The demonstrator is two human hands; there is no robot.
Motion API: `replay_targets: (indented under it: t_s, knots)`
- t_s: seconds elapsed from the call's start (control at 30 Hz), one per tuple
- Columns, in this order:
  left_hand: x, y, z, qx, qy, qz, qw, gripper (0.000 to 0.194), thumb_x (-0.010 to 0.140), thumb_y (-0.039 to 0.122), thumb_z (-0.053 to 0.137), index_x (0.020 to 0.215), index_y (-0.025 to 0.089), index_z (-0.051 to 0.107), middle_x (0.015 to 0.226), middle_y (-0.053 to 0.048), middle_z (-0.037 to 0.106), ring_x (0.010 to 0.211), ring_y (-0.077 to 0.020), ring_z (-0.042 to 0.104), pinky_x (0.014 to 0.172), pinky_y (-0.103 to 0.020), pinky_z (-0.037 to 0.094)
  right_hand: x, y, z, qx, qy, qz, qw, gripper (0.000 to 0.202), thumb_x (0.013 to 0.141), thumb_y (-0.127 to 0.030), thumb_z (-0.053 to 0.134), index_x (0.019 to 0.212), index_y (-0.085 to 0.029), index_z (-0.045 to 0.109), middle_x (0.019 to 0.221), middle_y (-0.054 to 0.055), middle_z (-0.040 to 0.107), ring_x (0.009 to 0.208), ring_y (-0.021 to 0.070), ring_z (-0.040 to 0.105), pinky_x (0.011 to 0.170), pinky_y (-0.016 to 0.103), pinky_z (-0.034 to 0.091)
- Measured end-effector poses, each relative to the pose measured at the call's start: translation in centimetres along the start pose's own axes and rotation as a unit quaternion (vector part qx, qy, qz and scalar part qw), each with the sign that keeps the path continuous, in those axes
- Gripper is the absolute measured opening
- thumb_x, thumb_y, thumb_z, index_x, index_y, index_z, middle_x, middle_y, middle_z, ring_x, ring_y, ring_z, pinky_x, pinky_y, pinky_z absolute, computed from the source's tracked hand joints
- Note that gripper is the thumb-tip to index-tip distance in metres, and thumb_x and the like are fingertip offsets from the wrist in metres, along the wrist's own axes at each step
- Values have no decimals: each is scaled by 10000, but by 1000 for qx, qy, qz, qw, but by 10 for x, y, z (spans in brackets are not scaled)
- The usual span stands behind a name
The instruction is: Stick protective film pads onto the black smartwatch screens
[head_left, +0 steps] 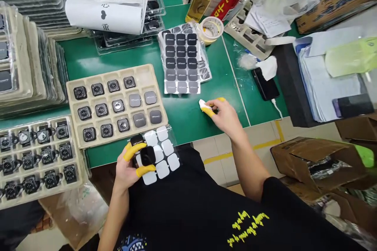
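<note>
Left hand (127,167) pinches watch body (147,155) at its edges, right hand (227,118) pinches white wad (202,104) farther right; watch is probably light, stiff, slick-faced and scratchable, so grip rim, not screen.

Middle tray (145,77): ten watch backs (101,110), four grey squares (139,119)

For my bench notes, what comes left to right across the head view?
Lower-left beige tray of black watches, left hand holding black square piece, sheet of dark square labels, right hand pinching white wad, black rectangular phone.
</note>
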State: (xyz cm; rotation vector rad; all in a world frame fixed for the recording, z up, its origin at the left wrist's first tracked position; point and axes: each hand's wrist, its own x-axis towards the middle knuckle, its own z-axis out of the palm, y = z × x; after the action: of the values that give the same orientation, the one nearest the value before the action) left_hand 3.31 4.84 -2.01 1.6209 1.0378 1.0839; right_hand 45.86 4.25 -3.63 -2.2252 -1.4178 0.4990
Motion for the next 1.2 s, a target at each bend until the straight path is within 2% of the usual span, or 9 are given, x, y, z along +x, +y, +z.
replay_targets:
  t_s: [0.17,0.27,0.33,0.4,0.53,0.73,0.9,1.1,1.2]
  knots:
    - [4,9,0,38,-17,-7,999,722,675,720,1013,1173,212,890,960,-87,852,820,-222,785,745,-333,692,-11,-27,1,37,40,-8,998,194,1004,-437,635,989,-258,711,933,97,710,856,300,673,797,471,555]
    - [6,13,4,27,-30,13,999,746,679,740,997,1192,210,882,901,-58,831,685,-155,686,585,-262,587,-32,-71,-12,114,32,-107,987,173,1044,-390,704,1172,-275,719,1038,71,757,849,251,683,776,415,568]
    - [8,13,7,13,-25,32,999,752,699,761,968,1199,206,878,915,-63,837,686,-150,693,571,-250,571,-49,-107,-19,142,-15,-279,950,207,1053,-270,745,1257,-303,736,1042,50,773,849,226,682,753,375,555]
    - [10,13,9,-7,-21,54,998,765,730,775,931,1238,206,868,961,-78,856,742,-168,753,603,-250,601,-63,-140,-20,126,-64,-437,888,247,1076,-165,691,1288,-282,743,996,49,771,829,214,655,731,358,528]
    - [8,17,7,-37,-39,85,995,782,748,712,944,1348,223,834,1102,-116,891,872,-211,845,742,-283,673,-75,-176,-10,79,-106,-585,801,262,1134,-118,554,1322,-148,733,896,67,752,807,222,611,702,372,479]
    - [-2,20,1,-46,-57,88,993,695,863,691,885,1382,232,823,1058,-98,897,820,-197,845,715,-259,659,-82,-189,-2,75,-93,-639,760,282,1126,-96,579,1357,-76,739,951,73,792,912,230,663,730,386,483]
    - [-4,15,3,-61,-16,96,993,774,785,696,949,1386,224,822,999,-73,880,736,-175,801,665,-248,640,-79,-191,-2,16,-34,-634,772,356,1095,-63,542,1393,-97,732,923,88,765,937,251,673,694,393,465]
    - [0,18,3,-72,-13,94,993,621,895,626,908,1355,217,829,1055,-94,888,844,-201,851,716,-243,663,-78,-191,0,77,-86,-667,736,292,1072,-59,654,1342,-106,753,958,54,782,932,209,684,691,377,464]
    - [0,16,2,-51,-19,106,993,646,917,682,858,1348,201,830,1031,-98,889,758,-179,825,660,-231,648,-74,-199,3,55,-66,-675,733,252,1096,-89,644,1320,-88,757,968,60,793,888,204,669,658,385,439]
